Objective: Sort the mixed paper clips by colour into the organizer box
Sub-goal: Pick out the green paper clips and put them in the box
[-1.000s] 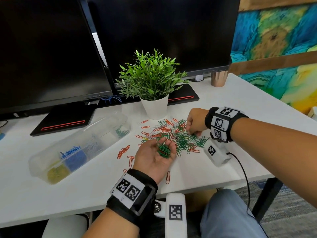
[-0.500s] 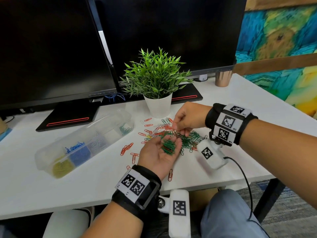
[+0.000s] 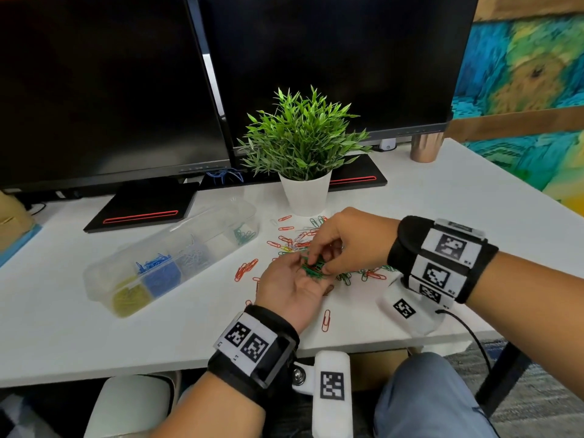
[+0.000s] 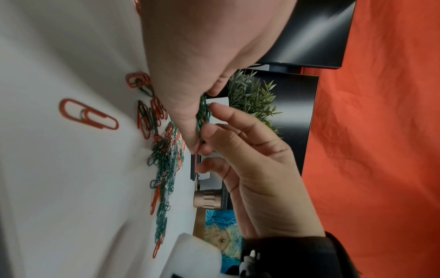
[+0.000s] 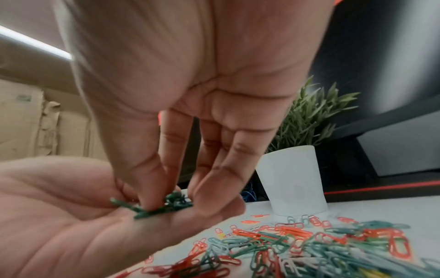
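Right hand (image 3: 344,245) pinches green clips (image 3: 313,268) onto the flat, upturned left hand (image 3: 292,287) palm; organizer box (image 3: 170,257) lies toward the counter's left edge, left hand nearer.

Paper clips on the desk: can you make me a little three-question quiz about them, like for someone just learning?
1. True or false: the left hand lies palm up with green clips on it.
2. Which clips fill the box section nearest the person? A yellow, B red, C green.
3. Fill in: the right hand reaches its fingertips into the clips on the left ____.

Key: 1 true; 2 A; 3 palm.
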